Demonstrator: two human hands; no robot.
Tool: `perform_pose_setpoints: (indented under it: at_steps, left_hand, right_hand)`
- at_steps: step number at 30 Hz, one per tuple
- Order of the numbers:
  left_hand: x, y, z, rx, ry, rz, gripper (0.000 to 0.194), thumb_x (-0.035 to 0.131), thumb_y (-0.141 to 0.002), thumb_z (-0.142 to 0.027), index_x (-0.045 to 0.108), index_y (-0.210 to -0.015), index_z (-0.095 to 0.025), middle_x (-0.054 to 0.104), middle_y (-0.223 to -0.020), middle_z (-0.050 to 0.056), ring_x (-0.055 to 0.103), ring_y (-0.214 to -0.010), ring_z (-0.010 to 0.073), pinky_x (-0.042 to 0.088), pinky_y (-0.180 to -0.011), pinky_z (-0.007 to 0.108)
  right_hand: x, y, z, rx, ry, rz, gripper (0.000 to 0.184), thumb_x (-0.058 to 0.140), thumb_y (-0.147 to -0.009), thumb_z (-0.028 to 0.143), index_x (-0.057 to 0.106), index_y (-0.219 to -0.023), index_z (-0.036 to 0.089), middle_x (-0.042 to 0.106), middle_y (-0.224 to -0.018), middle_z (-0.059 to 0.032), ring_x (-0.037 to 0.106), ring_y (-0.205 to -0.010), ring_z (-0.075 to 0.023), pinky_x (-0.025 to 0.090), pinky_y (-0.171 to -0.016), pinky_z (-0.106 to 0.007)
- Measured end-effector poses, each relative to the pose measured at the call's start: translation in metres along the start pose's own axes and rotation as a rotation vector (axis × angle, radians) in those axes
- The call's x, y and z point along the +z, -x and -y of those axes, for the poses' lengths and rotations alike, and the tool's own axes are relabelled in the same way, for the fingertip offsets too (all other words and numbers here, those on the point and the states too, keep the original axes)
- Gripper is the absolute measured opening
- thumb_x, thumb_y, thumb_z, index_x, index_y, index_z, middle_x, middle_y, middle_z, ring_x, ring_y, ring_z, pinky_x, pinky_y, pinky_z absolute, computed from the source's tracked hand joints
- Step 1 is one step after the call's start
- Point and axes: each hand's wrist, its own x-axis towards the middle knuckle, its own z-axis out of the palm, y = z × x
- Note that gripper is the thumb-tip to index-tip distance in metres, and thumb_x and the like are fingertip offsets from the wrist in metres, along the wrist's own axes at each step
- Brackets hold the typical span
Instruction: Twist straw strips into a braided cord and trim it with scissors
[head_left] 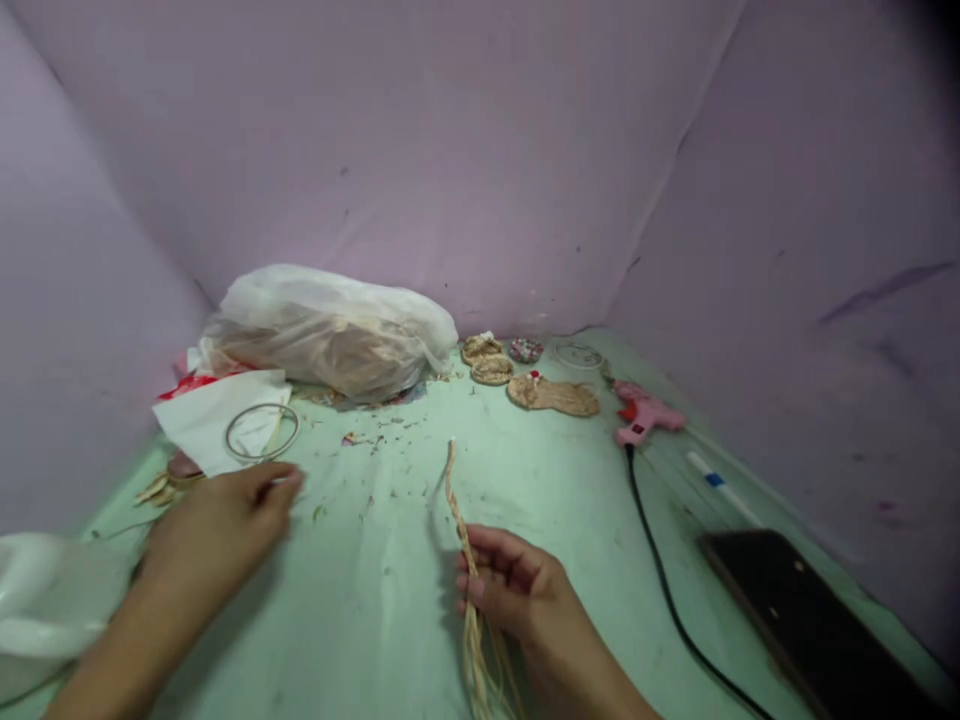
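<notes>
My right hand (pixel 510 580) grips a thin braid of straw-coloured fibre (pixel 452 490) between thumb and fingers. The braided end points up and away, while loose strands hang below the hand. To the left, my left hand (pixel 225 515) is above the table with its fingers curled together, slightly blurred. Whatever its fingertips hold, if anything, is too small to make out. Just beyond that hand lies a thin metal ring (pixel 262 432), partly over a white paper (pixel 217 415) with red on it.
A white plastic bag (pixel 330 325) lies against the back wall. Woven slipper-shaped pieces (pixel 555 394) sit right of it. A pink glue gun (pixel 646 412) with a black cord, a white stick (pixel 724 485) and a dark phone (pixel 810 620) are on the right. Scraps litter the green tabletop (pixel 375 600).
</notes>
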Motion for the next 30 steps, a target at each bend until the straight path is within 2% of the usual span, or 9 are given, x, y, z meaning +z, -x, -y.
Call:
perform_pose_setpoints:
  at_steps: [4,6,9,13,17,21,23,26,30]
  left_hand:
    - [0.045,0.03,-0.05,-0.417,0.701,0.525,0.042,0.055,-0.065,-0.053,0.063,-0.072,-0.013,0.058,-0.058,0.003,0.038,-0.035,0.0072,0.026,-0.034,0.019]
    - [0.061,0.038,-0.061,-0.552,0.98,0.612,0.041,0.057,-0.066,-0.05,0.062,-0.08,-0.012,0.061,-0.069,0.004,0.039,-0.036,0.0051,0.021,-0.031,0.017]
    - [0.064,0.038,-0.062,-0.513,1.115,0.534,0.033,0.061,-0.067,-0.042,0.061,-0.078,-0.011,0.058,-0.061,0.001,0.033,-0.033,0.0021,0.017,-0.03,0.015]
    - [0.046,0.032,-0.055,-0.381,1.087,0.446,0.023,0.066,-0.066,-0.031,0.058,-0.061,-0.01,0.045,-0.042,-0.004,0.03,-0.033,0.0013,0.016,-0.033,0.014]
    - [0.034,0.03,-0.055,-0.294,1.179,0.537,0.023,0.064,-0.069,-0.031,0.065,-0.075,-0.009,0.06,-0.069,0.004,0.039,-0.042,0.0018,0.022,-0.036,0.015]
    - [0.038,0.036,-0.059,-0.294,1.209,0.679,0.028,0.062,-0.072,-0.035,0.066,-0.078,-0.008,0.061,-0.071,0.007,0.04,-0.042,0.0026,0.023,-0.036,0.016]
    - [0.043,0.04,-0.061,-0.299,1.171,0.684,0.028,0.062,-0.072,-0.035,0.066,-0.078,-0.008,0.061,-0.071,0.007,0.04,-0.043,0.0028,0.023,-0.036,0.017]
    - [0.048,0.045,-0.062,-0.289,1.13,0.673,0.028,0.062,-0.072,-0.035,0.067,-0.078,-0.008,0.061,-0.072,0.007,0.038,-0.043,0.0024,0.023,-0.037,0.016]
    - [0.051,0.045,-0.062,-0.286,1.09,0.668,0.029,0.061,-0.073,-0.036,0.067,-0.081,-0.009,0.061,-0.074,0.007,0.037,-0.043,0.002,0.023,-0.037,0.016]
  right_hand:
    - [0.0,0.002,-0.008,0.045,0.056,0.071,0.035,0.079,-0.054,0.026,0.07,-0.086,0.016,0.063,-0.073,-0.0062,0.058,-0.06,-0.0139,0.047,-0.058,-0.027]
    - [-0.001,0.001,-0.015,0.046,0.134,0.11,0.037,0.077,-0.056,0.031,0.07,-0.089,0.017,0.063,-0.071,-0.0062,0.057,-0.058,-0.0142,0.046,-0.056,-0.028]
    - [-0.001,0.003,-0.018,-0.13,0.391,0.148,0.03,0.07,-0.064,0.034,0.071,-0.089,0.018,0.064,-0.075,-0.0082,0.059,-0.067,-0.0187,0.045,-0.062,-0.031]
    - [0.008,0.019,-0.004,-0.379,0.729,0.157,0.024,0.059,-0.074,0.03,0.07,-0.095,0.022,0.064,-0.084,-0.0093,0.058,-0.078,-0.0211,0.044,-0.071,-0.032]
    - [0.01,0.025,0.014,-0.177,0.755,0.225,0.029,0.056,-0.076,0.041,0.072,-0.081,0.018,0.064,-0.075,-0.0082,0.057,-0.071,-0.0201,0.043,-0.066,-0.03]
    - [0.006,0.018,0.017,-0.094,0.566,0.031,0.039,0.063,-0.068,0.05,0.07,-0.081,0.014,0.065,-0.076,-0.0086,0.056,-0.072,-0.0191,0.041,-0.067,-0.029]
    - [0.007,0.016,0.014,0.005,0.413,0.035,0.042,0.067,-0.063,0.05,0.069,-0.084,0.013,0.064,-0.075,-0.0078,0.056,-0.069,-0.0169,0.041,-0.065,-0.028]
    - [0.012,0.018,0.01,0.16,0.232,0.166,0.038,0.069,-0.064,0.045,0.068,-0.081,0.012,0.06,-0.066,-0.004,0.051,-0.057,-0.0107,0.039,-0.056,-0.023]
    - [0.019,0.019,0.005,0.213,0.217,0.153,0.037,0.075,-0.057,0.042,0.066,-0.072,0.01,0.057,-0.059,-0.0018,0.048,-0.047,-0.0067,0.036,-0.048,-0.021]
